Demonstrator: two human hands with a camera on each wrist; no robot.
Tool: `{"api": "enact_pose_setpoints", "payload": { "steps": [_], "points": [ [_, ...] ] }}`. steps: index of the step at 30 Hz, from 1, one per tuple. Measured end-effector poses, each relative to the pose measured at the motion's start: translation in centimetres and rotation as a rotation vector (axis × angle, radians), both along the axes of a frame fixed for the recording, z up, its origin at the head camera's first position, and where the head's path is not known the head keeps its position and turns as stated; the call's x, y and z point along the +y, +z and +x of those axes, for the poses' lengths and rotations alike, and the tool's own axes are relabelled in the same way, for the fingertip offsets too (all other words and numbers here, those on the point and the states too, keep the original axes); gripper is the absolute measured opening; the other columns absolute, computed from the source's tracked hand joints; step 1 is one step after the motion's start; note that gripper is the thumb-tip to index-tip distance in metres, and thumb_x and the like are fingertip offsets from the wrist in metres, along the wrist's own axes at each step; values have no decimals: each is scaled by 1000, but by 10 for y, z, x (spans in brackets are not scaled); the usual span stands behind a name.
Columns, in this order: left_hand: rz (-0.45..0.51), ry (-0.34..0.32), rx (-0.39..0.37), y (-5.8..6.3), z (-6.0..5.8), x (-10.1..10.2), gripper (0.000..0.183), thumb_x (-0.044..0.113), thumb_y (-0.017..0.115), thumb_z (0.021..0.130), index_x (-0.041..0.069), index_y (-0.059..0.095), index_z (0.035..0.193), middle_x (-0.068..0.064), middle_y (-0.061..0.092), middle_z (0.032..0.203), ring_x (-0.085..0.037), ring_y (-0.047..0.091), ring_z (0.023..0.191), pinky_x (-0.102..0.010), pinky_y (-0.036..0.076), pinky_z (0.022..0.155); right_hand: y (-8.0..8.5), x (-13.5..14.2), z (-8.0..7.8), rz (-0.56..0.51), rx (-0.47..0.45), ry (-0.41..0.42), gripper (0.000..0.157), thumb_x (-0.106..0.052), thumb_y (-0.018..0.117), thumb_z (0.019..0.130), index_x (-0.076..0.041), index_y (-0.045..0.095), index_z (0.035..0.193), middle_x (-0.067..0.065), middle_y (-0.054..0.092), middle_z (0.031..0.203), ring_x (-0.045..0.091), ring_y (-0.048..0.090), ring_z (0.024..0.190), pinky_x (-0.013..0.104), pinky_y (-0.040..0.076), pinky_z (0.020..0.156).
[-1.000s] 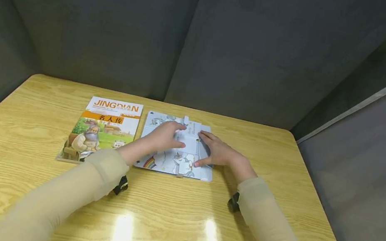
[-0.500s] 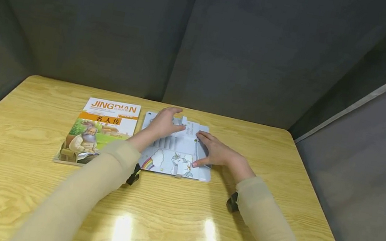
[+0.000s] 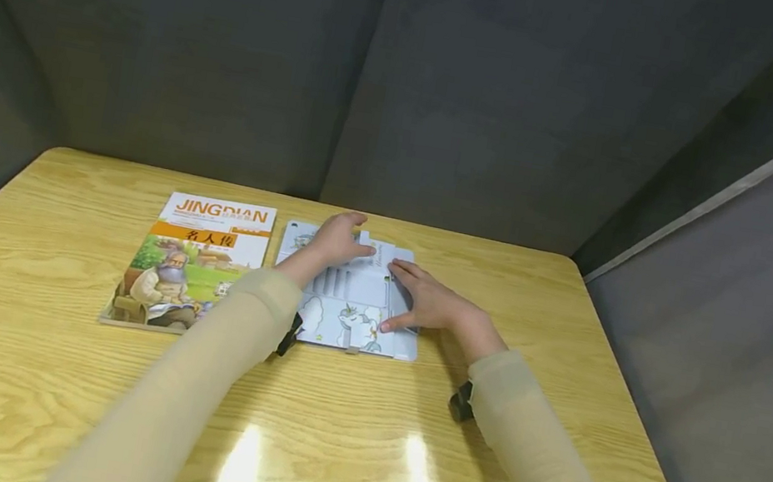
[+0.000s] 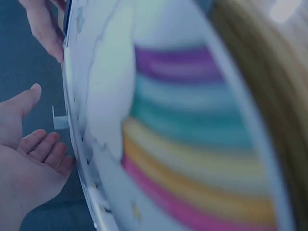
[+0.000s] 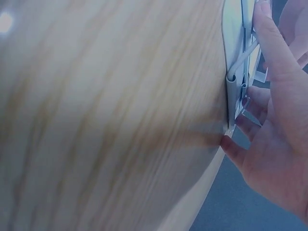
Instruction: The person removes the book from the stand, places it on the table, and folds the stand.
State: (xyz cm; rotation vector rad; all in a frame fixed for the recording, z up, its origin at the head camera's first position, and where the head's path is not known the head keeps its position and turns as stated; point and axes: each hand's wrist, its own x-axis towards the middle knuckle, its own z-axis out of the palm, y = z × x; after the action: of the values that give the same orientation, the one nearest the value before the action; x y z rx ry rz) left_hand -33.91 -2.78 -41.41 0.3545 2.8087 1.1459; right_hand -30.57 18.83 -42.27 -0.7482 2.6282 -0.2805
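A flat white book stand with unicorn and rainbow drawings lies on the table; slots run across its middle. Small clips stick out at its far edge, the upper clip, and near edge, the lower clip. My left hand hovers over the far part beside the upper clip, thumb and fingers apart with nothing between them. In the left wrist view, the printed rainbow fills much of the picture. My right hand rests spread on the right side, near a bent wire bar.
A paperback book with an orange and green cover lies left of the stand on the wooden table. Dark grey partitions rise behind the table and on both sides.
My left hand has moved from the middle of the book stand toward its far edge, uncovering the slots. The right hand has stayed at the right side. The head view has shifted slightly.
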Motion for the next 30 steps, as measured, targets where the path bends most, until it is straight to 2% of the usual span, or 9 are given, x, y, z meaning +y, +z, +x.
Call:
{"api": "enact_pose_setpoints", "payload": {
  "steps": [7,14,21,25,30],
  "points": [
    [-110,42,25,-5,-3,7,54,25,63,91,5,47,138,-11,48,140,-31,40,132,-44,29,112,-1,-3,-1,-6,0,9,120,-69,69,64,-16,8,153,4,3,159,27,7,145,45,19,116],
    [-115,99,59,-11,-7,9,41,18,61,92,9,55,132,-9,56,133,-29,45,128,-43,31,110,0,-5,-1,-3,-15,1,120,-69,69,65,-16,7,153,3,2,160,27,6,146,44,18,116],
    [-140,125,80,-9,-6,12,39,18,62,91,10,58,129,-10,57,131,-29,46,126,-41,33,109,1,-5,-1,-4,-12,-14,120,-67,71,64,-17,8,153,2,2,160,26,6,146,44,19,116],
    [-142,90,75,-7,-4,11,43,20,63,91,8,55,131,-10,55,133,-29,44,128,-41,32,110,0,-4,-1,-1,-7,-10,120,-68,71,64,-16,9,153,3,3,160,26,7,146,44,18,117],
    [-121,-8,5,1,0,3,63,26,64,90,6,37,144,-13,43,144,-32,34,135,-43,29,112,3,-2,-2,7,-6,11,120,-66,72,65,-13,9,153,7,5,159,28,8,145,45,18,116]
  ]
}}
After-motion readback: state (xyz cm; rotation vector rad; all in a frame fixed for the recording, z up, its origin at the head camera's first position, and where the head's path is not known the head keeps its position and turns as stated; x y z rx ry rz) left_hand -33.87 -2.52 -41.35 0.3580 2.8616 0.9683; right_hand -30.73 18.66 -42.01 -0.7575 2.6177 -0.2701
